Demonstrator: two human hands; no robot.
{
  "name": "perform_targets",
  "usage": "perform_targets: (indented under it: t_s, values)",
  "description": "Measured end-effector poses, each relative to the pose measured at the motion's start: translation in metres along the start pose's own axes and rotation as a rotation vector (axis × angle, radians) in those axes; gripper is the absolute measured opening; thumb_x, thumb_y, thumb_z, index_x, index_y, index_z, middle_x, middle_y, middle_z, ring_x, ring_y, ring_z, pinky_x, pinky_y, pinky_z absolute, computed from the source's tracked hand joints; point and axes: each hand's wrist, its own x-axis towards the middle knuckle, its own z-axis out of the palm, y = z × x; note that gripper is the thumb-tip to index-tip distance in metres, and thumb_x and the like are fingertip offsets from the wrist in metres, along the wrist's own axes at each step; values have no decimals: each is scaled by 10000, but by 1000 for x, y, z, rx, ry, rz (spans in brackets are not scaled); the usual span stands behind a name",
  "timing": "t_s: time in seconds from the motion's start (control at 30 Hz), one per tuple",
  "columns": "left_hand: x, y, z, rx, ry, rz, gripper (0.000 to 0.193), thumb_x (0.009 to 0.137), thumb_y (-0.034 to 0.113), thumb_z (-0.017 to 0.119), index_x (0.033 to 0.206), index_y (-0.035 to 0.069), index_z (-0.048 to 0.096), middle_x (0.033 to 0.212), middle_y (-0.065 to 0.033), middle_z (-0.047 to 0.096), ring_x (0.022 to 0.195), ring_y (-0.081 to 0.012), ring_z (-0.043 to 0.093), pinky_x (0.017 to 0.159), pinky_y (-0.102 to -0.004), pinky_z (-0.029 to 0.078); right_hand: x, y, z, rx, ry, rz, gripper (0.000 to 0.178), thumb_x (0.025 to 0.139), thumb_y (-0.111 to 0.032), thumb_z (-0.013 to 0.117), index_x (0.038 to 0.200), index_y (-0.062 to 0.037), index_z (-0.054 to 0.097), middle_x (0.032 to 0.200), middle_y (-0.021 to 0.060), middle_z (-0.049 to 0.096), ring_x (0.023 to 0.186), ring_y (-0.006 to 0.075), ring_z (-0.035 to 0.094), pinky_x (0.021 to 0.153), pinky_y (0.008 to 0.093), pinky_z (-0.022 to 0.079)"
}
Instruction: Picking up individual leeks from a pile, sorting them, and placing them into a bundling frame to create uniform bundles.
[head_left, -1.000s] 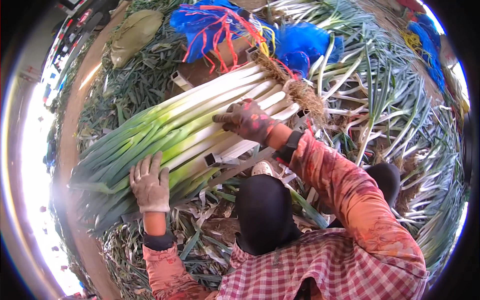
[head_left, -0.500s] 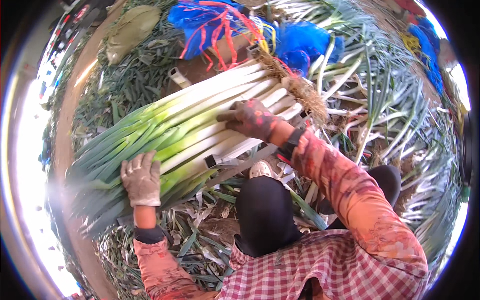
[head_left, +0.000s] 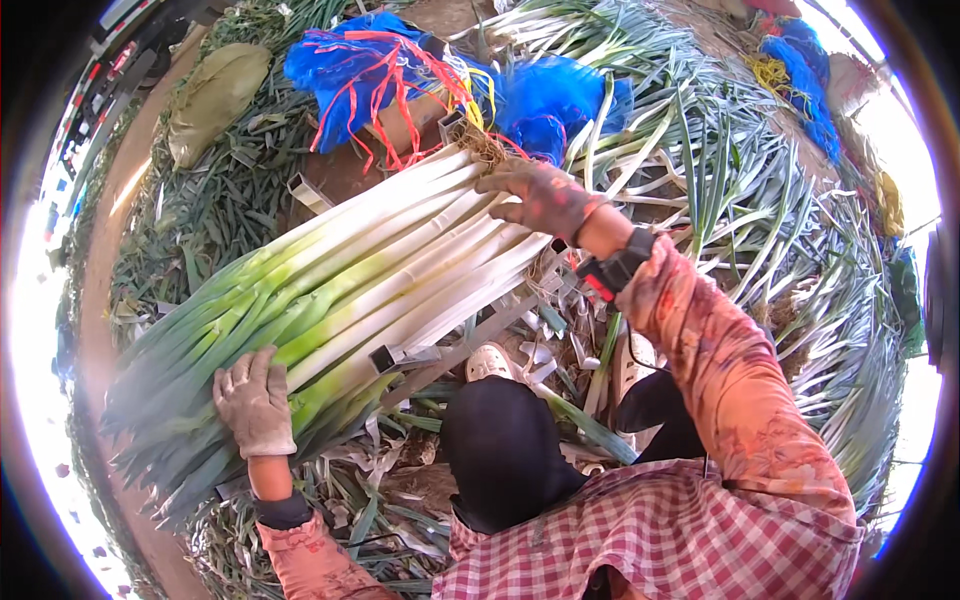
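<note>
A thick bundle of long green onions (head_left: 400, 255) lies slantwise before me on a metal frame (head_left: 405, 357), white stalks toward the upper right and green leaves toward the lower left. My left hand (head_left: 255, 400), in a pale work glove, rests flat on the leaves with its fingers stretched out. At the root end my right hand (head_left: 548, 203), in a dark patterned glove, reaches over the stalk tips with its fingers spread. It partly covers the roots (head_left: 480, 145). Neither hand is wrapped round anything.
Blue mesh bags (head_left: 550, 105) and red plastic ties (head_left: 400, 75) lie beyond the root end. More loose green onions (head_left: 720, 190) cover the ground to the right. A tan sack (head_left: 215, 105) sits on leaf trimmings at far left. My knee (head_left: 505, 450) is close below the frame.
My right hand has moved off the middle of the white stalks to the root end, fingers now spread. My left hand stays on the leaves. The whole view has shifted somewhat.
</note>
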Motion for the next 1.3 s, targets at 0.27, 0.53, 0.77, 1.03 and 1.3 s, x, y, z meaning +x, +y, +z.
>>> perform_targets:
  t_s: [0.27, 0.53, 0.77, 1.03, 1.3]
  values:
    - [17, 1, -4, -68, -86, -33, 266, 903, 371, 534, 1025, 183, 678, 1012, -78, 643, 957, -273, 575, 911, -427, 394, -24, 42, 20, -138, -192, 120, 108, 791, -87, 565, 864, -68, 643, 794, 138, 633, 774, 321, 635, 663, 388, 509]
    - [9, -5, 0, -21, -84, -37, 287, 900, 393, 526, 1056, 203, 674, 1020, -73, 637, 974, -286, 565, 916, -431, 396, -35, 88, -10, -671, -281, 246, 194, 791, -105, 575, 962, -25, 622, 872, 166, 651, 808, 299, 657, 674, 368, 528]
    - [2, 7, -1, -25, -37, -44, 328, 917, 423, 490, 1105, 214, 657, 1060, -41, 621, 1037, -245, 549, 1039, -448, 312, -25, 44, -51, -185, 27, 240, 509, 822, -129, 622, 1315, -99, 500, 1190, 189, 578, 1079, 323, 573, 917, 363, 472]
    - [6, 17, -3, 45, -88, -223, 316, 909, 429, 497, 1115, 251, 657, 1117, -14, 608, 1108, -222, 520, 1113, -464, 199, -17, -56, 53, -349, 28, -51, 269, 831, -262, 629, 1074, -153, 665, 1014, 66, 644, 963, 256, 590, 887, 385, 409]
    - [-8, 39, 5, 67, 31, -239, 279, 919, 339, 490, 1120, 221, 643, 1161, -44, 583, 1180, -254, 473, 1108, -488, 207, -26, -49, 57, -384, 91, -30, 192, 825, -296, 615, 959, -184, 694, 879, 12, 651, 882, 221, 597, 849, 412, 412]
